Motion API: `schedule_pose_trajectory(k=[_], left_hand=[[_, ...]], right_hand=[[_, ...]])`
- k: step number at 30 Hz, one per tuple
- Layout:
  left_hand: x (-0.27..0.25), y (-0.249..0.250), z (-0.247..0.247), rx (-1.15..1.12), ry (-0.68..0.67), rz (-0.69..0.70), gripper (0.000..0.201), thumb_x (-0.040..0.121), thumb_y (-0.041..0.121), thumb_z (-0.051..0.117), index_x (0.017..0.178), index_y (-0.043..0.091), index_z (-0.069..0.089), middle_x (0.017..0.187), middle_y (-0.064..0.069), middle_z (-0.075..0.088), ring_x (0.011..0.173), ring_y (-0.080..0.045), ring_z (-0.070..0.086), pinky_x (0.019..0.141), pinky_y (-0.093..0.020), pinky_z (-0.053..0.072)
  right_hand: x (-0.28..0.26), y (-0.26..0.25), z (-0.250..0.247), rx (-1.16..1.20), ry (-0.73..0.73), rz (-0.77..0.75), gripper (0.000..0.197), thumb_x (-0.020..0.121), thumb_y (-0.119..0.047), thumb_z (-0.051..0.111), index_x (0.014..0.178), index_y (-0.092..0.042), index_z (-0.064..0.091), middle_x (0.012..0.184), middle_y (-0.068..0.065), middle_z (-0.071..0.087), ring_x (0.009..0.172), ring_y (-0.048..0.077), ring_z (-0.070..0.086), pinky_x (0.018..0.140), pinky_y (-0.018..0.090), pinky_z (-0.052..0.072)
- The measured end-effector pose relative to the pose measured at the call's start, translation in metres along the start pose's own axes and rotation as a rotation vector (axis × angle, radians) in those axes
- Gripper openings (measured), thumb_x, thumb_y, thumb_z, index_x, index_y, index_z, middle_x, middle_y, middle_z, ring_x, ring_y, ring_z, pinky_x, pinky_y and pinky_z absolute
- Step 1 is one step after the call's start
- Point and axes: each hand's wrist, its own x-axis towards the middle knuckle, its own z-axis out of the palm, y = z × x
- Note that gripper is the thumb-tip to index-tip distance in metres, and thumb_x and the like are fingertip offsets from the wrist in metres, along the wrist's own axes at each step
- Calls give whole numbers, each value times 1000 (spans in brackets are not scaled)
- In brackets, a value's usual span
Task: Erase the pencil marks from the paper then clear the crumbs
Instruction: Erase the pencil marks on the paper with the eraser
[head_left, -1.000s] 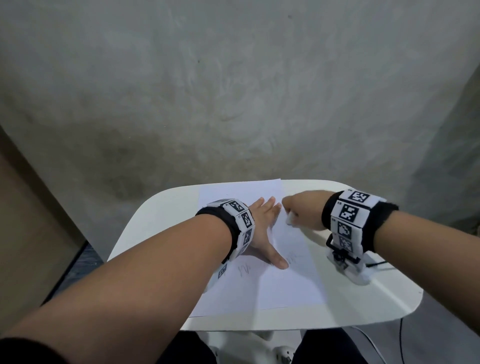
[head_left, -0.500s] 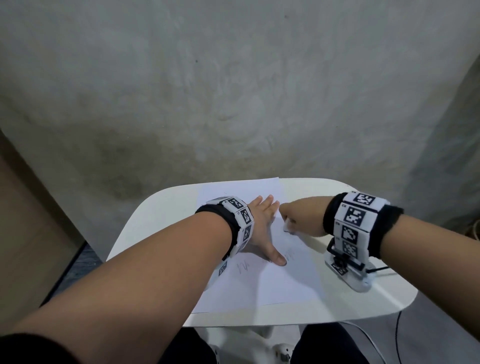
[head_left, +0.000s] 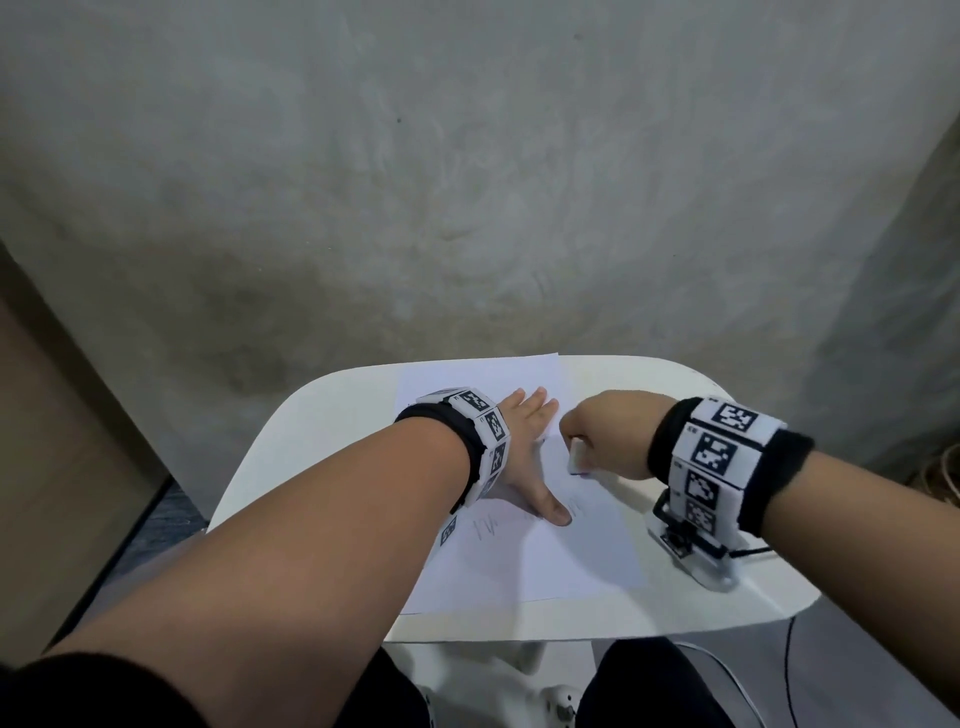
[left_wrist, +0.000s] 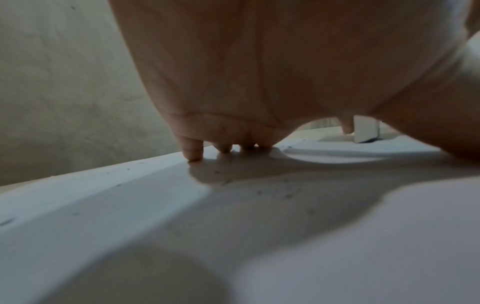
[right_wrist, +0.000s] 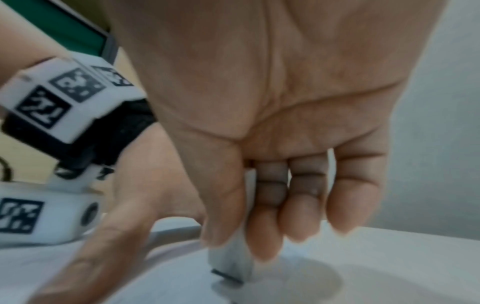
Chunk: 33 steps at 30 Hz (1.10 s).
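A white sheet of paper (head_left: 571, 561) lies on the small white table (head_left: 311, 447). Faint pencil marks (head_left: 485, 530) show near its middle. My left hand (head_left: 524, 457) lies flat on the paper with straight fingers, thumb (head_left: 556, 527) out toward me. My right hand (head_left: 602, 436) grips a white eraser (head_left: 575, 460) just right of the left hand. In the right wrist view the eraser (right_wrist: 231, 261) is pinched between thumb and fingers, its dark tip down on the paper (right_wrist: 168, 288). Small dark crumbs (left_wrist: 259, 191) dot the paper under the left palm (left_wrist: 259, 72).
A rough grey wall (head_left: 467, 182) rises right behind the table. The table's near edge (head_left: 571, 631) is close to my legs. A brown panel (head_left: 52, 467) stands at the left. A thin cable (head_left: 753, 686) hangs below the table's right side.
My right hand with the eraser has slid a short way back and forth across the paper beside the left hand. The left hand has stayed pressed flat in place.
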Motion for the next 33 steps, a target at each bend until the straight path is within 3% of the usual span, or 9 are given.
schedule_pose_trajectory(k=[4,8,13,16,19,22,25,30,33], left_hand=[[0,-2,-1,-3,-21,16,136,67,73,70,153,18,-20,160,2,-25,148,-20,-21,119,-46,-1],[-1,-2,-1,1,-22,19,136,67,74,69,153,19,-20,160,2,-26,147,-20,-22,118,-47,-1],[-1,0,0,17,-8,4,134,69,73,68,153,16,-20,160,0,-25,147,-20,-21,119,-45,-2],[-1,-2,0,12,-8,12,135,68,74,68,153,16,-20,160,0,-25,147,-21,-22,118,-46,-2],[1,-3,2,-2,-6,10,136,67,74,69,153,17,-19,160,1,-24,147,-21,-22,118,-46,-2],[1,-4,2,-16,1,11,136,66,74,70,153,19,-19,161,2,-24,148,-19,-21,119,-46,-1],[-2,-4,0,-21,1,14,134,67,73,70,154,19,-18,161,3,-24,148,-18,-20,119,-46,-1],[-2,-2,0,-28,4,3,134,68,72,70,153,19,-19,161,2,-24,148,-19,-20,119,-45,-2],[-4,-1,-2,-26,-6,13,133,69,71,70,153,17,-19,161,1,-24,147,-19,-21,119,-43,-3]], right_hand=[[-15,7,14,14,-22,-70,23,85,-17,51,63,-22,45,70,-5,52,74,22,49,61,26,37],[-20,13,6,54,-220,-97,5,84,-22,59,81,-20,64,77,-6,62,75,16,54,68,26,42],[-1,9,5,25,25,-28,21,86,-22,57,66,-22,49,69,-7,51,76,20,50,54,22,33],[-2,9,14,22,82,-28,27,88,-22,54,64,-24,42,69,-7,47,77,20,50,51,21,28],[-8,10,19,43,74,-54,31,86,-23,55,60,-26,39,69,-8,47,75,20,49,55,23,33],[-15,14,16,100,-42,-96,30,83,-21,61,60,-25,43,72,-7,52,73,18,48,66,28,38],[-15,18,9,110,-162,-101,15,82,-20,63,70,-22,55,77,-5,61,74,16,52,63,25,39],[-4,11,4,108,20,-26,10,84,-19,57,76,-19,51,74,-5,54,76,20,51,65,28,38],[-8,8,15,81,-6,-47,14,88,-13,48,76,-19,44,95,2,66,78,21,51,70,29,39]])
